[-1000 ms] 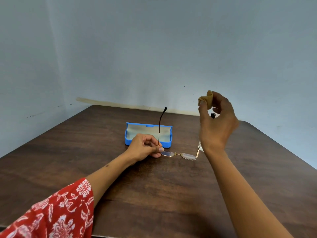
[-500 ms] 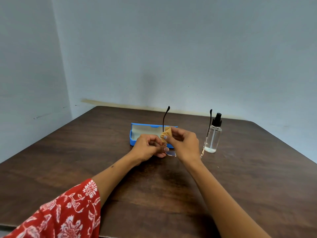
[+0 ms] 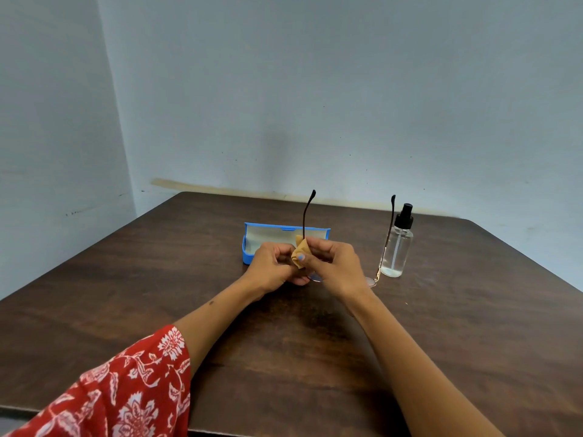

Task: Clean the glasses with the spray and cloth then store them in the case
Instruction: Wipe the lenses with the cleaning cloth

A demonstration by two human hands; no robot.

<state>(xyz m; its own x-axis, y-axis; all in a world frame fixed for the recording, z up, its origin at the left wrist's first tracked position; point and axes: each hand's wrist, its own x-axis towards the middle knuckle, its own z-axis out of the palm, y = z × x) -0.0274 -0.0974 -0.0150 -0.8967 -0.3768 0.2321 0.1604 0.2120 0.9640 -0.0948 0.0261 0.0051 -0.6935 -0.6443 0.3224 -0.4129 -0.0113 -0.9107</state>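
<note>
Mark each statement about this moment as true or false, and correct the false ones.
1. The blue case is closed. False: it lies open.
2. The right hand pinches the tan cloth. True.
3. The spray bottle lies on its side. False: it stands upright on the table.
4. The left hand holds the glasses. True.
5. The glasses are in the case. False: they are held in front of it.
</note>
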